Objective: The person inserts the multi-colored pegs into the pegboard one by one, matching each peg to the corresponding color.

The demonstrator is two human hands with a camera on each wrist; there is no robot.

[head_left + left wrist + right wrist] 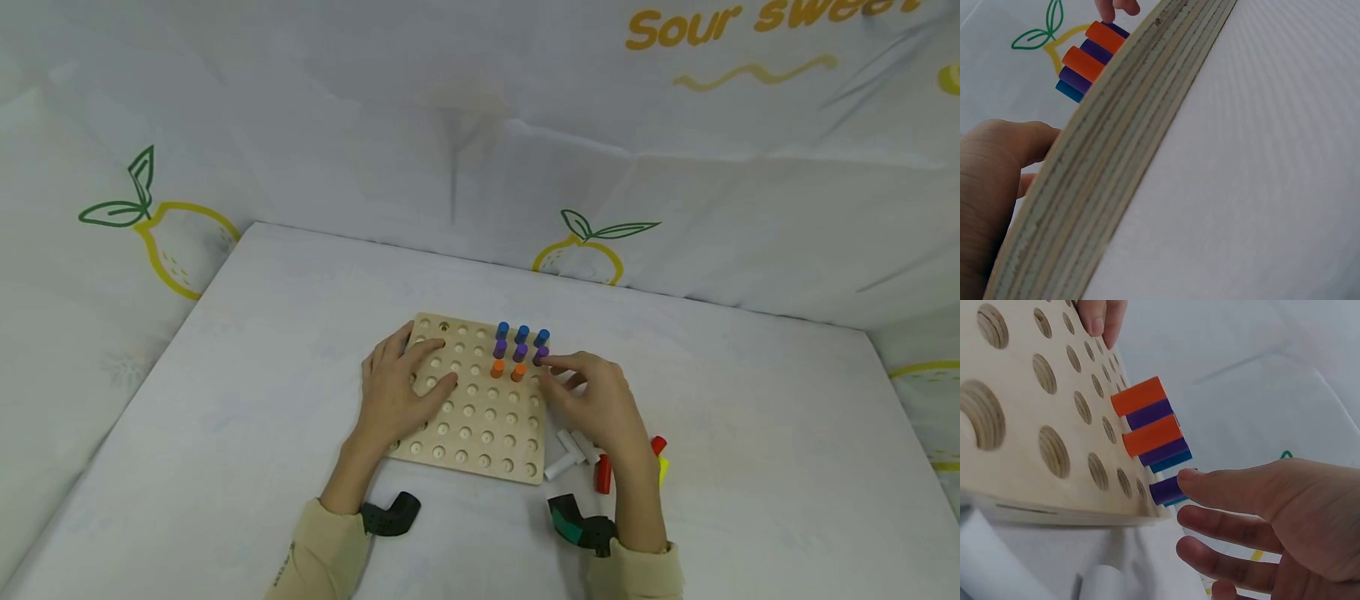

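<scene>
A square wooden pegboard (480,392) with rows of round holes lies on the table. Three blue pegs (522,334) stand along its far right edge, with a row of three purple pegs (520,352) in front. Two orange pegs (497,368) stand nearer. My left hand (393,392) rests spread over the board's left side, thumb and index finger on its top. At the right end of the purple row, my right hand (596,400) pinches the purple peg (1166,490), which stands in the board; the thumb lies on its upper end and the index finger is mostly hidden.
White pegs (564,465) lie loose at the board's near right corner. Beside them are red pegs (603,474) and a yellow peg (663,469), partly covered by the right forearm. Dark wrist devices (392,514) sit at both wrists. A lemon-printed cloth hangs behind the table.
</scene>
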